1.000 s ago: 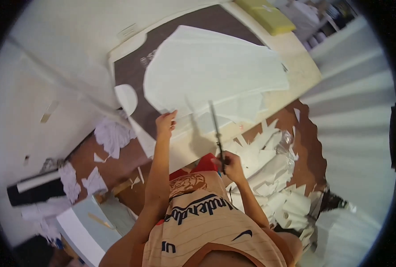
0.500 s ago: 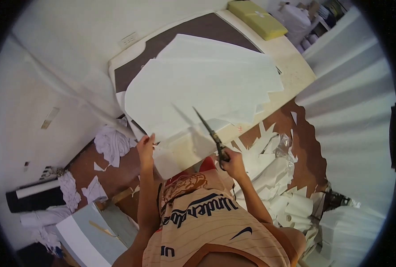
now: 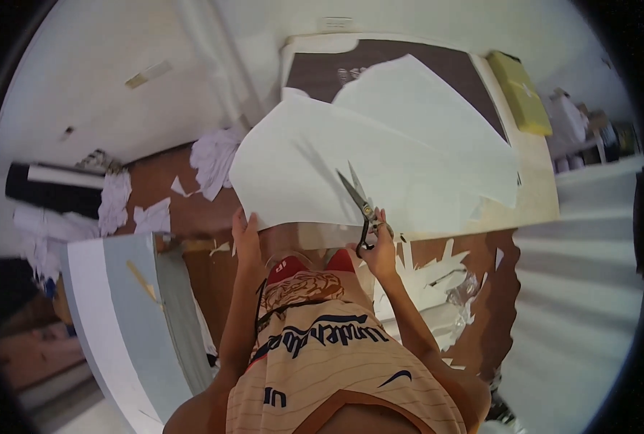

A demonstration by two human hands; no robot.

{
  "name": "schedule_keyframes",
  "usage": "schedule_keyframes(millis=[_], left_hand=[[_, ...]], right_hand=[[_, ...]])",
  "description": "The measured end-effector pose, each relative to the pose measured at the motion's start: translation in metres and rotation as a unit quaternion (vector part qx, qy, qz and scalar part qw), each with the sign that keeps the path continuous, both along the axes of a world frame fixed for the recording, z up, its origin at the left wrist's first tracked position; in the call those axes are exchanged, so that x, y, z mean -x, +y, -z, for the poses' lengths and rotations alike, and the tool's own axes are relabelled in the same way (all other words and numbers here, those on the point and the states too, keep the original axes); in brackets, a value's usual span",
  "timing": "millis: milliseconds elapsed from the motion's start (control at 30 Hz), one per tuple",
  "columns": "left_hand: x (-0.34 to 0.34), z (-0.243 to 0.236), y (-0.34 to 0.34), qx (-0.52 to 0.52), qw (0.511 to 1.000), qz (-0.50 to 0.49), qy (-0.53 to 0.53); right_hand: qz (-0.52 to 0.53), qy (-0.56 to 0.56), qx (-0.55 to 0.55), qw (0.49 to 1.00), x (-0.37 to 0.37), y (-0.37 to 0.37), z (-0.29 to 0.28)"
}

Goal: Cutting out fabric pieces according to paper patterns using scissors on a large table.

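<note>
A large white sheet (image 3: 380, 137) with a curved left side and pointed corners lies over the table; I cannot tell whether it is paper or cloth. Its lower left corner is between the thumb and fingers of my left hand (image 3: 247, 235). My right hand (image 3: 380, 249) grips a pair of scissors (image 3: 366, 210) by the dark handles. The blades stand apart and point away from me above the sheet, casting a shadow on it. Beneath the sheet, a dark brown panel (image 3: 438, 61) shows at the far side.
The cream table (image 3: 531, 181) bears a yellow block (image 3: 521, 94) at its far right. White scraps (image 3: 423, 296) litter the brown floor at right, crumpled white cloth (image 3: 215, 163) at left. A grey-and-white box (image 3: 130, 325) stands at lower left; a white curtain (image 3: 575, 289) hangs at right.
My view has turned left, so the table appears further right. The scissors' blades have spread apart. The sheet's left part has shifted, and its left corner now stands out as a separate peak.
</note>
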State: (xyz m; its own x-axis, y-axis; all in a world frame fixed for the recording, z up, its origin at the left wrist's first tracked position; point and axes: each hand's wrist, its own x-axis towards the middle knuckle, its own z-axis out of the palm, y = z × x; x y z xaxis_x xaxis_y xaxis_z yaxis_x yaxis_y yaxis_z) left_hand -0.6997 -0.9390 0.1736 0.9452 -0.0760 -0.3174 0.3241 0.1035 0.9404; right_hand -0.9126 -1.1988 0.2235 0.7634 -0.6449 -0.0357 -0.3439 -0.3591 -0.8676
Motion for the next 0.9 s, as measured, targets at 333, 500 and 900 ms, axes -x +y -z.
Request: schedule_keyframes(millis=[333,500,900], left_hand=[[0.0,-0.15,0.156,0.116,0.991,-0.053,-0.043],[-0.064,-0.212,0.191,0.088,0.984,-0.026,-0.149],[-0.086,-0.218,-0.006,-0.174,0.82,-0.141,-0.527]], right_hand=[[-0.117,-0.058,0.276,0.952,-0.041,0.056,0.014],[-0.142,-0.023,0.083,0.986,-0.072,0.098,-0.09],[0.054,-0.075,-0.144,0.985,-0.094,-0.173,-0.136]])
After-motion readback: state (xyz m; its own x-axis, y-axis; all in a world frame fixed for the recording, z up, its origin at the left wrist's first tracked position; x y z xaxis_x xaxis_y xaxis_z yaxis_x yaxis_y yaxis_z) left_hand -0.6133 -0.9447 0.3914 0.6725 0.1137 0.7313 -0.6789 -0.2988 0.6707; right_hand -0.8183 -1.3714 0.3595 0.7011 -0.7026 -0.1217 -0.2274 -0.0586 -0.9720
